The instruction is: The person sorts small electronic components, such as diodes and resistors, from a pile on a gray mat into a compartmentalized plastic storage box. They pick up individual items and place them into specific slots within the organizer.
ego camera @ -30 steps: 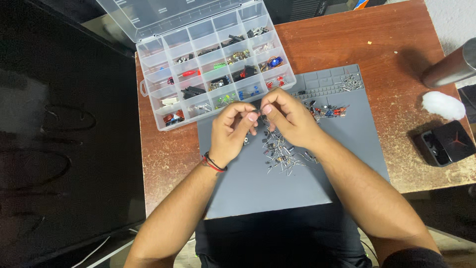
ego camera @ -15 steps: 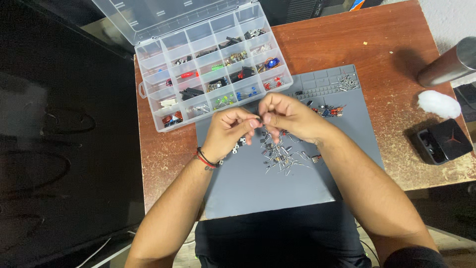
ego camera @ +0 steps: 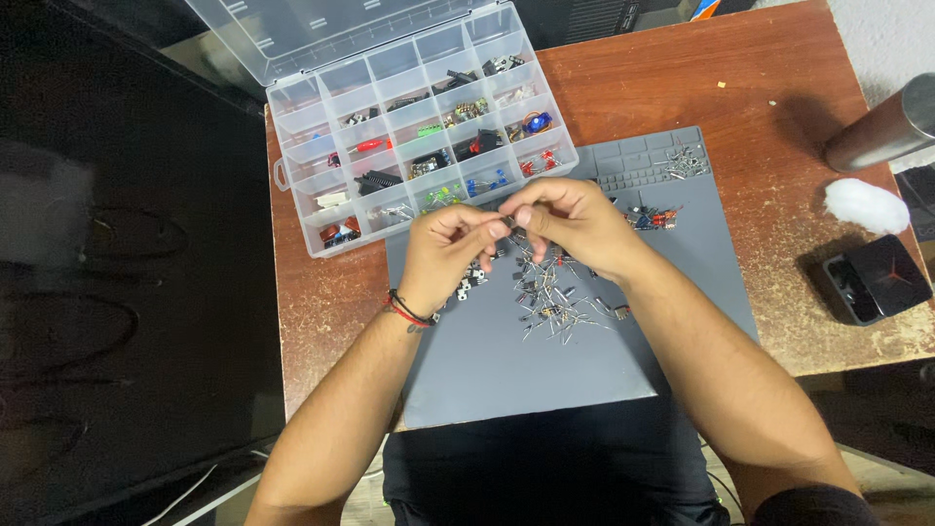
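Observation:
My left hand (ego camera: 446, 248) and my right hand (ego camera: 570, 222) meet fingertip to fingertip above a grey work mat (ego camera: 584, 360). Together they pinch one small dark electronic component (ego camera: 508, 222). Under and just in front of the hands lies a loose pile of small wired components (ego camera: 550, 297). A red and black band circles my left wrist. A clear plastic compartment box (ego camera: 419, 131) with its lid open stands just behind the hands, holding sorted small parts in many cells.
The mat lies on a reddish wooden table (ego camera: 740, 68). A metal cylinder (ego camera: 881, 127), a white fluffy wad (ego camera: 867, 205) and a black square device (ego camera: 875, 278) stand at the right edge. More small parts (ego camera: 682, 161) rest at the mat's far corner.
Both hands have stayed together over the pile, shifting slightly while working the small component. The view has drifted a little.

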